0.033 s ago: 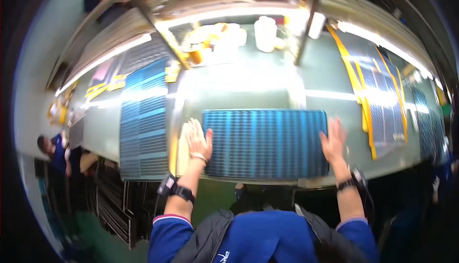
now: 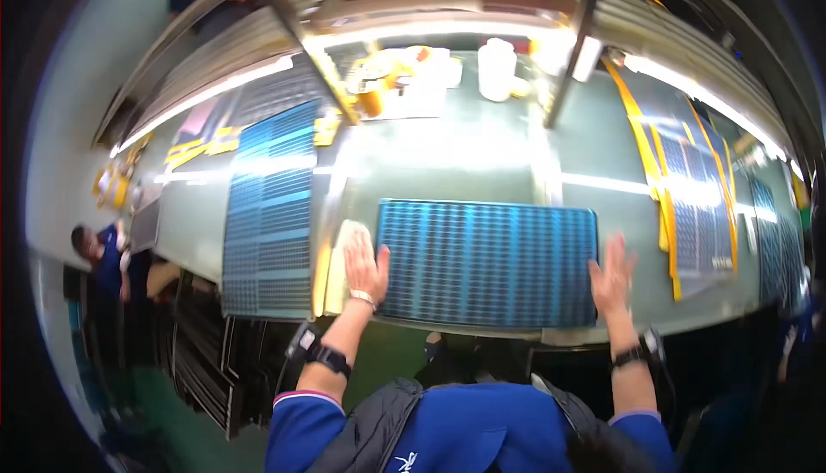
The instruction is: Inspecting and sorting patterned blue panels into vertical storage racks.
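Note:
A dark blue, gridded rectangular panel (image 2: 486, 262) lies flat on the pale green bench in front of me, its long sides running left to right. My left hand (image 2: 366, 268) is at its left end, fingers stretched out and thumb by the edge. At the right end is my right hand (image 2: 612, 277), open and upright in the picture, its thumb close to or touching that edge. Neither hand is wrapped round anything. A pale yellow strip (image 2: 337, 271) lies just left of my left hand.
Another blue gridded panel (image 2: 269, 215) lies to the left. On the right is a yellow-edged, glossy gridded sheet (image 2: 693, 206). A white container (image 2: 497, 70) stands at the back, beside a metal post (image 2: 575, 52). One co-worker (image 2: 107, 254) is at the far left.
The whole view has shifted slightly. My right hand has come a little nearer to me along the panel's end; the left hand keeps about the same place beside it.

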The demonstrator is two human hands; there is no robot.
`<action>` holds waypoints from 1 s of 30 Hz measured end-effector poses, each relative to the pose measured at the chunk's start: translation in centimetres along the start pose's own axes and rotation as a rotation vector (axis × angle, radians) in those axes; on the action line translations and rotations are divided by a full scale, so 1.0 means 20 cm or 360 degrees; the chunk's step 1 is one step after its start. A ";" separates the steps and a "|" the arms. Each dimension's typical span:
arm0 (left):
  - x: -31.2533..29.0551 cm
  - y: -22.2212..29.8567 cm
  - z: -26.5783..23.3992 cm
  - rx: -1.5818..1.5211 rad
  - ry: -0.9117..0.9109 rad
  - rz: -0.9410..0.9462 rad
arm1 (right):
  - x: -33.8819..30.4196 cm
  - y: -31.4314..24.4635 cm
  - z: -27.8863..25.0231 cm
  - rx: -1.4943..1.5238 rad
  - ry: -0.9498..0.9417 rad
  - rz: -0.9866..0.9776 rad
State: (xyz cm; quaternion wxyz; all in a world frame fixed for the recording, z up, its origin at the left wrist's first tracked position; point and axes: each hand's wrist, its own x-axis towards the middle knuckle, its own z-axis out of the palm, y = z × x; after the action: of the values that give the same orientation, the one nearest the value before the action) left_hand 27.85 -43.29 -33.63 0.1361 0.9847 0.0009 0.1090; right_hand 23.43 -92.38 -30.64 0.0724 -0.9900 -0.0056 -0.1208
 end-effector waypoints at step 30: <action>0.03 0.27 -1.62 -0.0548 0.1508 0.0684 | 0.34 -0.08 -0.98 0.1110 0.1621 -0.0201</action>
State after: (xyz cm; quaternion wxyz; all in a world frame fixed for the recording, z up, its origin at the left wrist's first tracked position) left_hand 21.31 -39.88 -1.69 0.2546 0.7693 -0.1570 0.5645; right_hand 25.39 -93.62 -10.00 0.3778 -0.7240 -0.0681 -0.5732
